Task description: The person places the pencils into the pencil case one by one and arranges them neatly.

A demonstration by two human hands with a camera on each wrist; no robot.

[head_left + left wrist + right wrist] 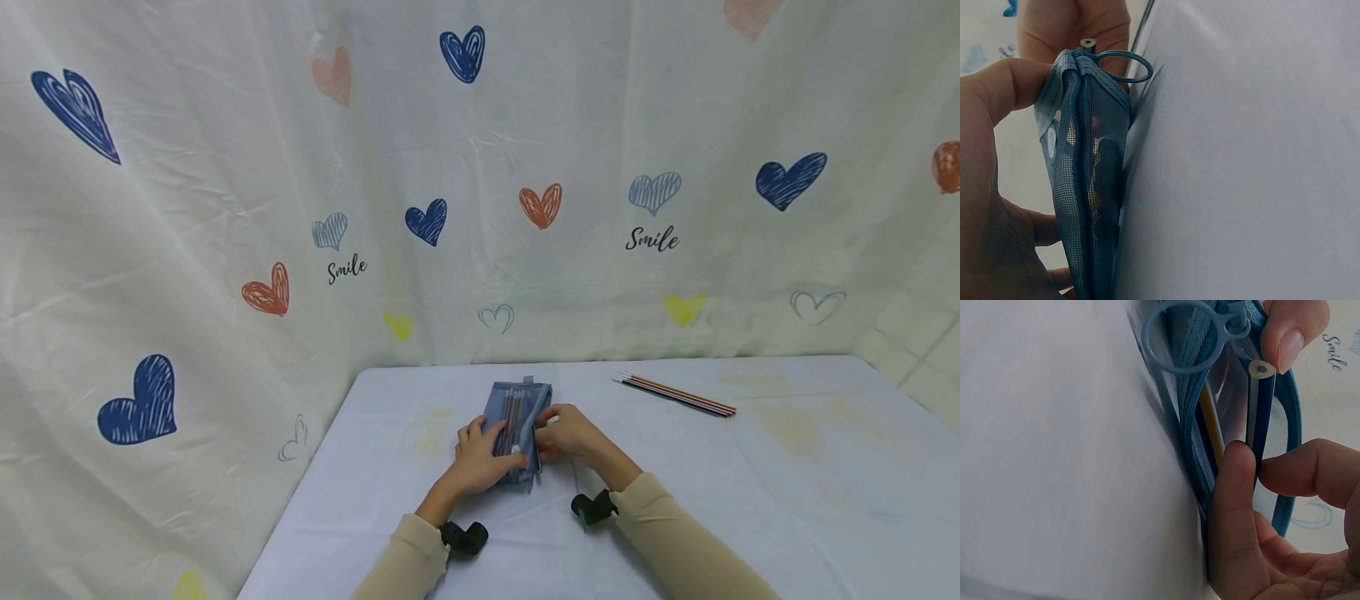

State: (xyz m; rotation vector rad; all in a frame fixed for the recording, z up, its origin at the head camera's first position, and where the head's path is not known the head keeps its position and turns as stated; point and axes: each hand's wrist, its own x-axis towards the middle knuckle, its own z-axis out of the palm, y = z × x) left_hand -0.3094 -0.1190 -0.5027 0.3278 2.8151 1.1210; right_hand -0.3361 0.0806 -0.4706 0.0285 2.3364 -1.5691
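Observation:
A blue mesh pencil case with a clear window lies on the white table, several pencils showing through it. My left hand holds the case from the left, its thumb at the zipper edge near the front corner. At the right side, my right hand reaches to the unzipped opening. Between its thumb and fingers it pinches a dark blue and white striped pencil inside that opening, end facing the camera. A yellow pencil lies deeper in the case. The zipper's ring pull hangs by the opening.
A small bundle of striped pencils lies on the table to the right, beyond the right hand. The white-covered table ends at the back against a curtain printed with hearts. A black wrist camera sits at the right cuff.

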